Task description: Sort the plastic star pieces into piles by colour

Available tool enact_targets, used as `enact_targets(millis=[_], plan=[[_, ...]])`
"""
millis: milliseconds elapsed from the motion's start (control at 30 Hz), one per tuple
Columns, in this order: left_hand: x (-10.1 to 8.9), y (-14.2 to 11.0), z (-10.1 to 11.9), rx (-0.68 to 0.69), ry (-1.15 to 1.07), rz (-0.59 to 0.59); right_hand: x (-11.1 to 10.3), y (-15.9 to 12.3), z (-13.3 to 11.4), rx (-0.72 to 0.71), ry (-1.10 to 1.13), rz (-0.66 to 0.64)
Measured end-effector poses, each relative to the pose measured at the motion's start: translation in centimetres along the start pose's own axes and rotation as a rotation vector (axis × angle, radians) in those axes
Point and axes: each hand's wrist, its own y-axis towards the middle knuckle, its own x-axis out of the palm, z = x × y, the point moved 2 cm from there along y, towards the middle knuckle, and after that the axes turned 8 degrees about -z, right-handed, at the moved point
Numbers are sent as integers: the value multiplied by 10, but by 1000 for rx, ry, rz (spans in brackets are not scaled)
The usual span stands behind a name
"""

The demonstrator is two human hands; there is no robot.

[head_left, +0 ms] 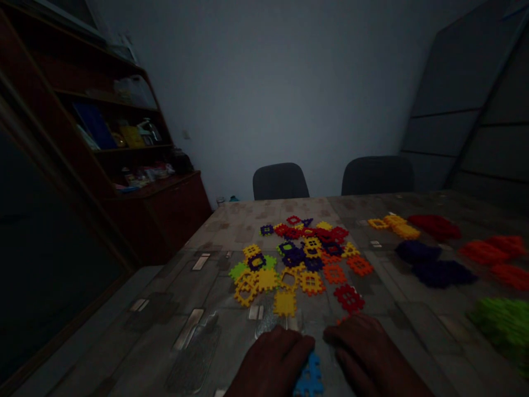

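Observation:
My left hand (275, 358) is at the bottom centre, its fingers closed on the left edge of a blue notched plastic tile (312, 377). The hand covers part of that tile. Just to the right, my right hand (367, 353) is low over the table with a gap between thumb and fingers, and nothing shows in it. An orange tile (343, 319) peeks out beyond its fingertips. Past it lies a dark red window tile (349, 298). A solid yellow tile (285, 303) lies ahead of my left hand.
A loose pile of interlocking tiles (293, 256) spreads over the patterned tablecloth (165, 325). On the right are sorted groups: yellow (397, 225), red (433, 226), purple (438, 273), orange (483, 252) and green (502, 325). Two chairs (281, 181) stand behind the table; a cabinet (173, 201) is at left.

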Motion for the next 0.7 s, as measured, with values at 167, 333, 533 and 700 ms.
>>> enact_targets(millis=[167,333,533,700], plan=[[-5,-1,2,-31,5,-34,4,-2,5,36,20,-12],[3,2,0,-28,45,-9,14,-10,19,111,-1,-3],[14,0,-15,-7,-4,70,14,32,48,324,29,-202],[23,0,-25,9,38,95,21,100,104,492,-39,-335]])
